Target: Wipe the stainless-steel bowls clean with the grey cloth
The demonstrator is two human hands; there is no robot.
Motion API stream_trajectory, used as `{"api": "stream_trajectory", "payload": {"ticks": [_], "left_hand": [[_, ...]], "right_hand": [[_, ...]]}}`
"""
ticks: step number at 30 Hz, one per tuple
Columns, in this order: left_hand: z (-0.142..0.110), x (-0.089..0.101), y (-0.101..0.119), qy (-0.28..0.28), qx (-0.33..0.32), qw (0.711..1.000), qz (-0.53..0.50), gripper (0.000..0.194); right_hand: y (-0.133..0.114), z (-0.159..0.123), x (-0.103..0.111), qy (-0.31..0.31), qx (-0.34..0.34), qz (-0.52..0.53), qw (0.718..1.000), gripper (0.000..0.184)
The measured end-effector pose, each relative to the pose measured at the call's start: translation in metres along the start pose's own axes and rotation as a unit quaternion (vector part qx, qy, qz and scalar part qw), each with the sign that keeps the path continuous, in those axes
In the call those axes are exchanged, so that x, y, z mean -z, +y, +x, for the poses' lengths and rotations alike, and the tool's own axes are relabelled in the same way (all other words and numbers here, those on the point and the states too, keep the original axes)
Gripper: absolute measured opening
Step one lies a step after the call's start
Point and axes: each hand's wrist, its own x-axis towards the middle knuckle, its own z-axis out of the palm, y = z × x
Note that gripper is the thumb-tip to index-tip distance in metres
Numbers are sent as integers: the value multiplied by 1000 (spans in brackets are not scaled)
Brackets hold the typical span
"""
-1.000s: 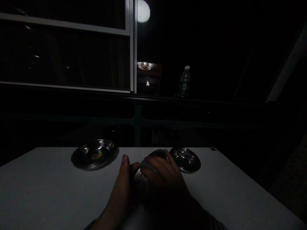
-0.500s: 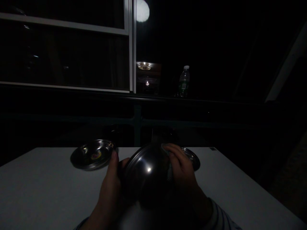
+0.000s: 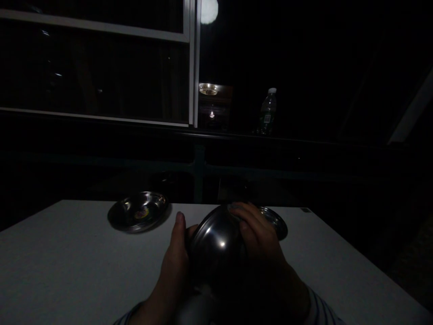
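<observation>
A shiny metal bowl (image 3: pixel 216 253) is held tilted above the table, its rounded outside facing me. My left hand (image 3: pixel 174 257) grips its left rim, thumb raised along the edge. On the upper right of the bowl lies my right hand (image 3: pixel 262 237), fingers bent over the surface. A bit of greyish cloth (image 3: pixel 234 207) shows at its fingertips, pressed to the metal; most of it is hidden. The bowl's lower part fades into shadow.
A wide metal dish (image 3: pixel 118 219) with a coloured sticker inside stands at the back left of the white table (image 3: pixel 84 266). Another metal dish (image 3: pixel 279 225) is partly hidden behind my right hand. Beyond the table, a plastic bottle (image 3: pixel 268 113) stands on a dark ledge by the window.
The whole view has shifted, so the scene sits slightly further right and higher. Both hands keep the bowl, which has moved a little right. My right fingers cover more of the cloth.
</observation>
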Motion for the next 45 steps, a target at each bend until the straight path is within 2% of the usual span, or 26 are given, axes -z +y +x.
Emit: {"api": "stream_trajectory", "payload": {"ticks": [3,6,10,15,17,21,23,26,29,32,37,41,43,45], "left_hand": [[1,-1,-5,-28,12,999,-31,58],[0,-4,-8,-15,40,998,-49,58],[-1,-6,-7,-24,78,994,-70,58],[-1,-5,-5,-33,104,991,-83,56],[0,-4,-5,-32,111,989,-88,54],[2,-2,-5,-30,100,991,-84,46],[3,-2,-5,-6,84,993,-80,37],[4,-1,-3,19,58,996,-64,22],[6,0,0,7,41,997,-61,14],[6,0,4,12,27,997,-78,10],[4,0,12,42,41,994,-98,13],[3,3,23,72,-20,993,-95,12],[4,6,31,66,-48,990,-114,15],[5,9,37,55,-49,988,-134,20]], "right_hand": [[-7,1,0,-30,58,-15,998,29],[-16,2,-2,-47,110,-36,992,27],[-31,5,-1,-63,114,-48,990,22],[-46,8,-5,-146,130,-20,980,22],[-45,4,-13,-140,140,-21,980,21],[-39,-5,-32,-45,197,-58,978,24],[-39,-9,-39,-64,195,-68,976,22],[-44,-13,-41,-131,183,-67,972,14],[-49,-17,-40,-153,195,-69,966,10],[-50,-21,-41,-147,205,-77,965,9],[-48,-26,-43,-126,246,-96,956,19],[-47,-34,-48,-130,272,-138,943,20],[-47,-38,-51,-121,259,-161,945,20],[-48,-39,-52,-111,261,-172,943,21]]}}
